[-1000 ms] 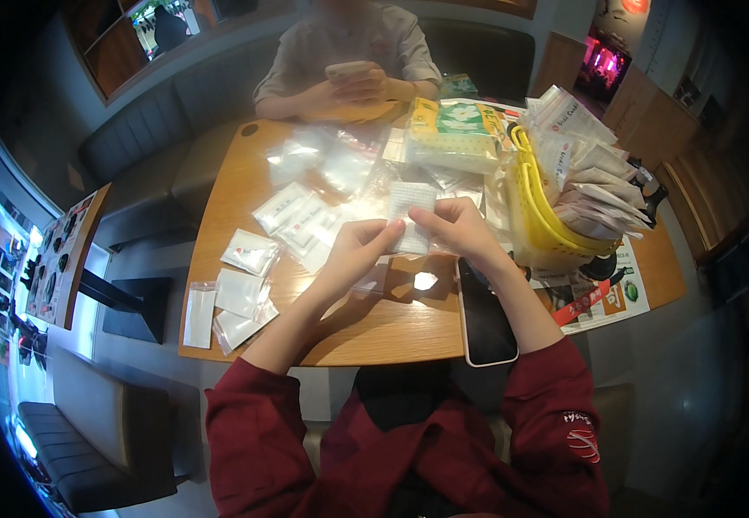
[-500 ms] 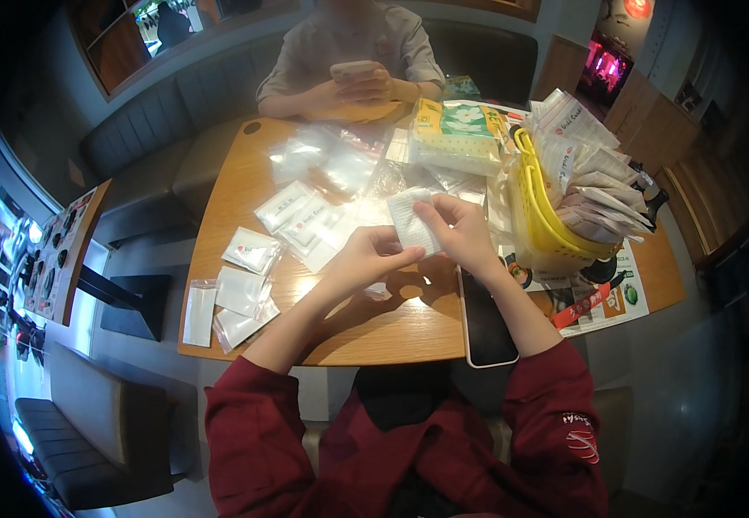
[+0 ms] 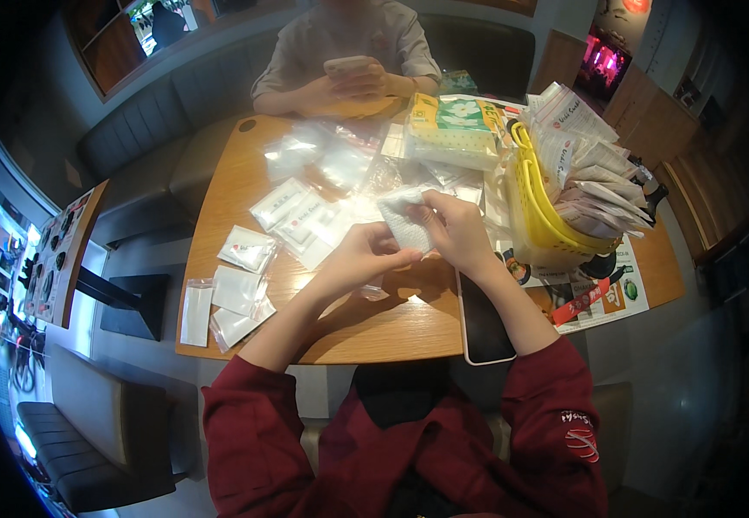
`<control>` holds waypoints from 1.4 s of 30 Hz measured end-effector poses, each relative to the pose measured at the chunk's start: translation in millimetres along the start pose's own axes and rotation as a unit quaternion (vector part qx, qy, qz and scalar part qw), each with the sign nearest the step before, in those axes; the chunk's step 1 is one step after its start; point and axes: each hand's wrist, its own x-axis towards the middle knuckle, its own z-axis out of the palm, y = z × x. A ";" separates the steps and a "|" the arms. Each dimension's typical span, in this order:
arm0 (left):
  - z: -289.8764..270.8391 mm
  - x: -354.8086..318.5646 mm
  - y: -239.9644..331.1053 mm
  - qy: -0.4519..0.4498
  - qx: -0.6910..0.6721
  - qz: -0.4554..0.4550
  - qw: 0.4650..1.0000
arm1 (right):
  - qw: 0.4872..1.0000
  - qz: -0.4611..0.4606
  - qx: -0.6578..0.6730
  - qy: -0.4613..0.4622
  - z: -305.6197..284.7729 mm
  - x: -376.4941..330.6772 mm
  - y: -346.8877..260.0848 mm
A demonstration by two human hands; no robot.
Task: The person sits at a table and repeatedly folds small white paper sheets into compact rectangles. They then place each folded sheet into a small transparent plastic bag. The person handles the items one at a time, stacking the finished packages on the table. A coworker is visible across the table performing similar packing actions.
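Observation:
Over the wooden table (image 3: 374, 324), both my hands hold a folded white napkin (image 3: 404, 223). My right hand (image 3: 456, 229) grips its right side, fingers curled around the fold. My left hand (image 3: 366, 256) pinches its lower edge from the left, with a thin clear plastic bag (image 3: 372, 292) hanging just beneath it. Several small clear packets with white contents (image 3: 292, 211) lie beyond my hands.
A yellow basket (image 3: 547, 220) stuffed with white packets stands at the right. A dark phone (image 3: 484, 321) lies near the table's front edge. More filled packets (image 3: 232, 298) lie at the left edge. A person across the table holds a phone (image 3: 348, 65).
My hands have lifted the napkin slightly and turned it; the left hand has slid under its lower edge. The person opposite has not moved.

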 end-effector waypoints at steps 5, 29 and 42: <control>-1.4 -3.3 2.8 0.000 0.001 -0.019 1.000 | 0.998 -0.045 0.048 0.021 5.4 0.9 3.0; -7.2 -0.3 0.2 0.027 -0.113 -0.010 0.993 | 0.980 0.068 0.155 -0.100 -3.0 1.1 3.9; -2.4 -4.1 4.7 -0.005 -0.020 0.053 0.998 | 0.950 0.147 0.212 -0.173 -14.2 5.5 -1.7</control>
